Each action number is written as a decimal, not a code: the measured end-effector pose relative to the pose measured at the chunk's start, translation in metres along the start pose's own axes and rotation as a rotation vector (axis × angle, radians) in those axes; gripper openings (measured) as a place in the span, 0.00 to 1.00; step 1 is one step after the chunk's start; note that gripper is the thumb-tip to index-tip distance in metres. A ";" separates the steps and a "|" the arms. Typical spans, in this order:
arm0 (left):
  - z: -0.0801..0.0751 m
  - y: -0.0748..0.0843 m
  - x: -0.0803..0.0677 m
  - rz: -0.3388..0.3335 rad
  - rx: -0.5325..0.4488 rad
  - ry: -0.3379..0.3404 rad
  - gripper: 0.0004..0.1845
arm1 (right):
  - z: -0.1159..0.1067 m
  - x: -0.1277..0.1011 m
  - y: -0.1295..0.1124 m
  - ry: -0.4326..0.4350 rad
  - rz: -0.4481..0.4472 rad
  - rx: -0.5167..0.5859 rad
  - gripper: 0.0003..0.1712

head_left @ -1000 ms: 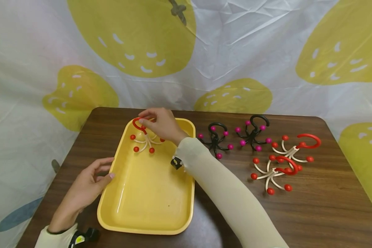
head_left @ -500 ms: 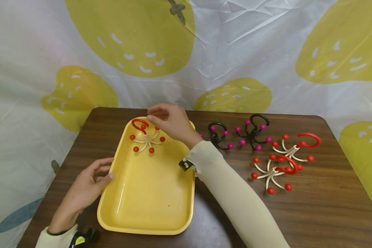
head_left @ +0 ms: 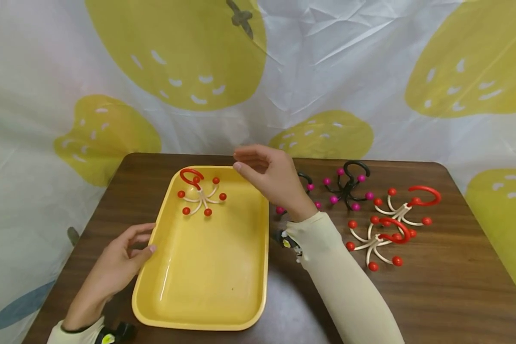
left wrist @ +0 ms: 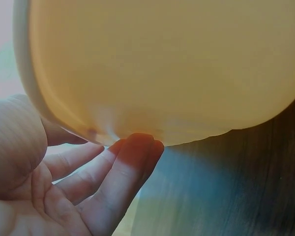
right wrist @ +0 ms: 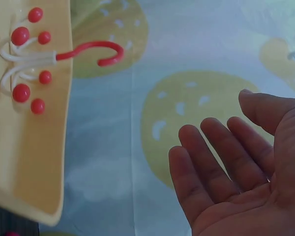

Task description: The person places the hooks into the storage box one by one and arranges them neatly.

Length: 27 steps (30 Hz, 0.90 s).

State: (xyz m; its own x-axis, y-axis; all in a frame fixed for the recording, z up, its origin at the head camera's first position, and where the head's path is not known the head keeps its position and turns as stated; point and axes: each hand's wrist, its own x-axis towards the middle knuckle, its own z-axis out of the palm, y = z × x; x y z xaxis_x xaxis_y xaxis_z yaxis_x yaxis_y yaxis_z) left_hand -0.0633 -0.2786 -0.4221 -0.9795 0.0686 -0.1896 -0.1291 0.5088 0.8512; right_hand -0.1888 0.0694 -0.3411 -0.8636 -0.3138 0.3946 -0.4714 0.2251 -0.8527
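In the yellow tray [head_left: 215,267] a hand-held massager [head_left: 201,197] stands on its ball-tipped legs near the far left corner, with white legs, red balls and a red hook handle. My left hand [head_left: 113,263] holds the tray's left side, thumb at the rim and fingertips against the outer wall [left wrist: 187,98]. Above the tray's far right corner is my right hand [head_left: 279,179], holding nothing, its fingers loosely bent. In the right wrist view the right hand [right wrist: 236,172] is apart from the same massager [right wrist: 34,59].
A black massager with pink balls [head_left: 348,188] stands right of the tray. Another black massager [head_left: 307,181] is partly hidden behind my right hand. Two red-and-white massagers, one farther back [head_left: 404,208] and one nearer [head_left: 374,243], stand close together at right. A patterned cloth [head_left: 314,71] hangs behind.
My right hand has let go of the massager's red hook and moved right, away from it. The massager stays in the tray. My left hand has kept its place on the tray.
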 end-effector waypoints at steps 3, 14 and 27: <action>0.000 -0.002 -0.001 -0.009 0.003 -0.001 0.30 | -0.011 -0.009 0.001 0.024 0.007 -0.008 0.16; -0.001 -0.002 -0.004 -0.015 -0.006 0.003 0.30 | -0.047 -0.028 0.012 0.151 0.046 -0.113 0.18; -0.002 -0.003 -0.004 -0.030 0.001 0.013 0.30 | -0.068 -0.043 0.040 0.313 0.105 -0.203 0.16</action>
State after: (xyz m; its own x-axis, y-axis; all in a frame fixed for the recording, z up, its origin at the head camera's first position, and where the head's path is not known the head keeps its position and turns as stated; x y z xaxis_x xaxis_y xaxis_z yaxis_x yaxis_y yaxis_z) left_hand -0.0594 -0.2821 -0.4227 -0.9771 0.0420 -0.2085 -0.1582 0.5117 0.8445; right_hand -0.1826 0.1542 -0.3687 -0.9070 0.0101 0.4211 -0.3765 0.4287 -0.8212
